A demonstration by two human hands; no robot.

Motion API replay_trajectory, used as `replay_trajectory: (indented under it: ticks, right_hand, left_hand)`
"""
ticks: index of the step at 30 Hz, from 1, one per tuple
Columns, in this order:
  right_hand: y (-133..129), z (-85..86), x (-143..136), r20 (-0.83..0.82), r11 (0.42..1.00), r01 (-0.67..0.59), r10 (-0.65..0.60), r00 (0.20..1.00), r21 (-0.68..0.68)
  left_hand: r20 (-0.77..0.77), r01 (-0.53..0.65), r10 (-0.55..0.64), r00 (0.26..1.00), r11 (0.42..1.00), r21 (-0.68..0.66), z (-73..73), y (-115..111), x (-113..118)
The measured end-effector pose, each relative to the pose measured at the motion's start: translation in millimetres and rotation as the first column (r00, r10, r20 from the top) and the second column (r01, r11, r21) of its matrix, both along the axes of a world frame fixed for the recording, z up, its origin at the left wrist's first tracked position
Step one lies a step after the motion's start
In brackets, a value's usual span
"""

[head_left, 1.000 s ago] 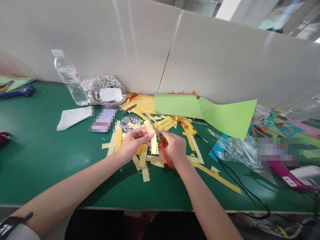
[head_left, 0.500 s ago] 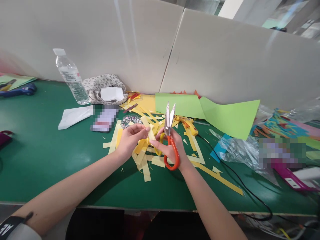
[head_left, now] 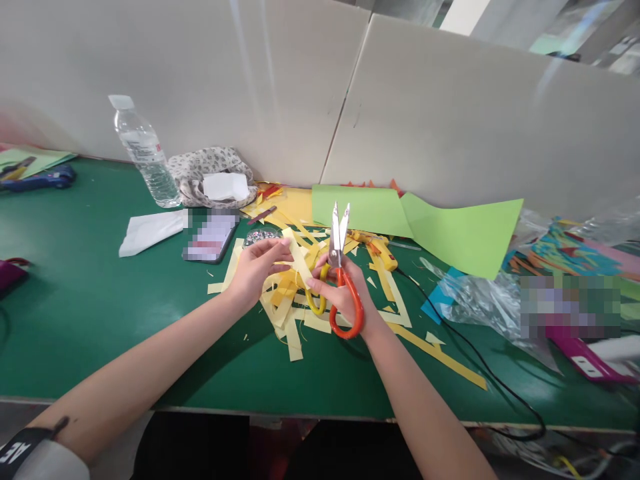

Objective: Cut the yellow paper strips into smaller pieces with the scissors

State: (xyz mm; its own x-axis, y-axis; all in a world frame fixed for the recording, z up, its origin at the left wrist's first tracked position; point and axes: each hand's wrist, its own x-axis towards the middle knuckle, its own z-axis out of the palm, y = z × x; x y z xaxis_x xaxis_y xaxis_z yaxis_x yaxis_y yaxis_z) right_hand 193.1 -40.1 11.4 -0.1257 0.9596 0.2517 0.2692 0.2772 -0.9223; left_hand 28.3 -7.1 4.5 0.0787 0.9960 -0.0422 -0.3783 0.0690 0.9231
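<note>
Over the scrap pile, a short pale yellow paper strip [head_left: 299, 259] spans both my hands. At its upper end are the thumb and index finger of my left hand [head_left: 257, 267], pinched together with the other fingers bent loosely. My right hand [head_left: 347, 287] has its thumb on the strip's lower end and also holds a pair of scissors [head_left: 353, 313]. Their blades point up and away from me, slightly apart. A red-orange handle loop hangs below the palm, with a yellow loop to its left. Cut yellow paper strips [head_left: 294, 340] lie beneath and around my hands.
Behind my right hand lies a yellow glue gun [head_left: 383, 255], its black cord [head_left: 470, 350] running right. Green sheets [head_left: 460, 233] lean near the partition. A water bottle [head_left: 145, 157], patterned pouch [head_left: 213, 160], phone [head_left: 210, 237] and white tissue [head_left: 150, 233] sit left; plastic bags [head_left: 480, 300] lie right.
My left hand has shifted slightly left and up, its fingers now nearer the strip's top end. More of the strip shows between my hands. The scissors have barely moved.
</note>
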Motion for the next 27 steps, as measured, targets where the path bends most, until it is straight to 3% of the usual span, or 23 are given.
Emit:
replay_trajectory:
  ticks: [27]
  right_hand:
    - [2.6,-1.0,4.0,-0.084,0.989,-0.031,0.019,0.996,-0.148]
  left_hand:
    - [-0.036,-0.037,0.037,0.999,0.999,-0.01,5.9,6.2,-6.6]
